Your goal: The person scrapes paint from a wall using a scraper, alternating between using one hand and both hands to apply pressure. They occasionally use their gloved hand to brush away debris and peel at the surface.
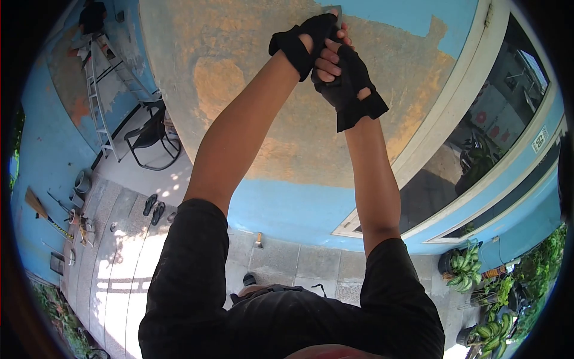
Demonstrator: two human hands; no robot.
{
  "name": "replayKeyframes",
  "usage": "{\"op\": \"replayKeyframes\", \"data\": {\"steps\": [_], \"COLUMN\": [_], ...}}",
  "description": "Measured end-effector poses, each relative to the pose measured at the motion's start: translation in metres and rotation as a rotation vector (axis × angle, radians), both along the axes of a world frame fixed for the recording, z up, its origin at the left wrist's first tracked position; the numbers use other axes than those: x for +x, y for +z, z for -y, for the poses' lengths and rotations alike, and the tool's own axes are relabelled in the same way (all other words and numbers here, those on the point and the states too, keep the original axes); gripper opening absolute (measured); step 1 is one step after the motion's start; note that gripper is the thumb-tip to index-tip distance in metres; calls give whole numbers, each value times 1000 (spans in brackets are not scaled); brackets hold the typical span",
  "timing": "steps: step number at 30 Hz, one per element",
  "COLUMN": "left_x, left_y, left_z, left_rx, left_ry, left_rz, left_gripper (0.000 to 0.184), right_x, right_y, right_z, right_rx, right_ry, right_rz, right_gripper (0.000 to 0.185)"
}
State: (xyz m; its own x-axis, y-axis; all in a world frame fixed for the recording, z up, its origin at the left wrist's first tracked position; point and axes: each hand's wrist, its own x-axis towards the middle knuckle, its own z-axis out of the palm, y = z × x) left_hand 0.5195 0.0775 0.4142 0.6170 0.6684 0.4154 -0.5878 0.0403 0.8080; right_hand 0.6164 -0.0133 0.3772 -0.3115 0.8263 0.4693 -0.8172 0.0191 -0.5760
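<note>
Both arms reach up to a wall (269,137) whose blue paint is gone over a wide grey and ochre patch. A scraper (339,13) with a flat metal blade is against the wall, close to the remaining blue paint (406,12). My left hand (311,42), in a black fingerless glove, is closed at the scraper near its blade. Just below it, my right hand (344,75), gloved alike, has its fingers curled round the tool's lower part. The handle is mostly hidden by the hands.
A framed window (472,131) borders the wall at right. A brush (259,240) lies on the paving below. At left are a ladder (95,96) with a person (92,18) on it, a black chair (152,134) and sandals (154,209). Potted plants (466,266) stand lower right.
</note>
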Motion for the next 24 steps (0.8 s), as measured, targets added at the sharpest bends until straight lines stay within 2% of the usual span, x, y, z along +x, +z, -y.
{"op": "replayKeyframes", "data": {"steps": [4, 6, 10, 12, 13, 16, 18, 20, 21, 23, 24], "left_x": [1, -2, -12, -12, -1, -4, -3, -12, -9, 1, -1], "left_y": [-4, -5, 11, 14, 1, 5, 8, 3, 3, 1, 8], "left_z": [-10, -29, -14, -5, -33, -25, -26, -5, -6, -15, -23], "left_rx": [-51, -45, -96, -140, -112, 15, -52, -37, -35, 3, 13], "left_ry": [-31, -129, -257, -344, -104, -68, -20, -399, -398, 8, 15], "left_rz": [12, -23, 10, 28, 8, -8, -18, 122, 119, -42, -42], "left_gripper": [32, 33, 34, 34, 35, 35, 35, 34, 34, 33, 33], "right_x": [-4, 1, 0, -2, -4, 0, -1, -4, -3, 0, -2], "right_y": [-2, -5, 14, 4, 5, 6, 10, 7, 5, 0, 4], "right_z": [2, -2, -11, 4, 8, -8, -7, 1, 0, -2, -7], "right_rx": [-3, 21, 21, -15, -35, 28, 5, -33, -31, 4, 13], "right_ry": [-23, -3, 46, 10, -15, 74, 51, 24, 25, 96, 103], "right_rz": [-27, -8, -29, -15, 1, -28, -50, -46, -49, -87, -86], "right_gripper": [22, 21, 22, 22, 23, 23, 23, 23, 23, 23, 23]}}
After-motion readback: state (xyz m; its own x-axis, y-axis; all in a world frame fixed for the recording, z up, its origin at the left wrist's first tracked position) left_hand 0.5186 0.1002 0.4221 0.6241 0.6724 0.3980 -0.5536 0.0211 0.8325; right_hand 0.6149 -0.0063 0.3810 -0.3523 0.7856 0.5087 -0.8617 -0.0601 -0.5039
